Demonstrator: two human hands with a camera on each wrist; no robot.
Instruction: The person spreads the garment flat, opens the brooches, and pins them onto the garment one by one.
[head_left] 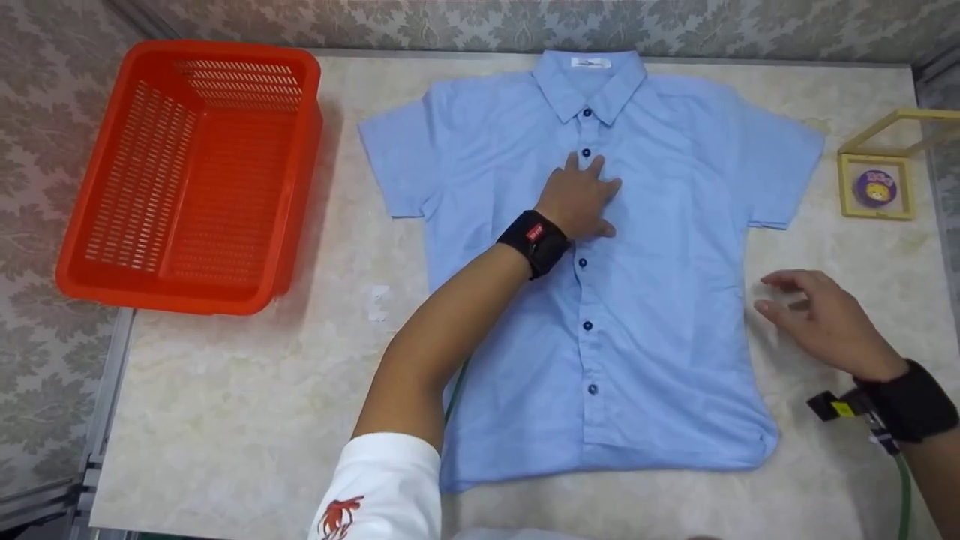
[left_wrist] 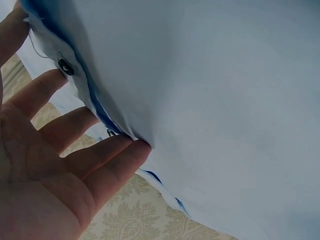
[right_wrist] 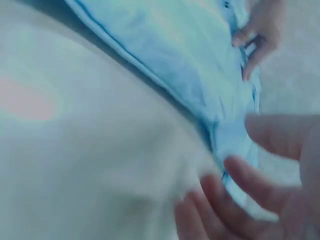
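A light blue short-sleeved shirt (head_left: pixel 660 300) lies front up on the table, its collar at the far edge and its dark buttons running down the middle. My left hand (head_left: pixel 577 196) rests on the upper placket with its fingers spread, just below the second button. In the left wrist view those fingers (left_wrist: pixel 120 160) touch the fabric along the button strip. Beside the shirt's right edge, my right hand (head_left: pixel 825 322) hovers with loosely bent fingers and nothing between them. The right wrist view shows its blurred fingertips (right_wrist: pixel 237 165) near the shirt's side.
An orange-red plastic basket (head_left: pixel 292 217) stands at the table's left. At the right edge is a small yellow frame (head_left: pixel 844 187) with a round purple badge (head_left: pixel 876 187) inside. White scraps (head_left: pixel 379 302) lie left of the shirt. A green cable (head_left: pixel 903 495) trails from the right wrist.
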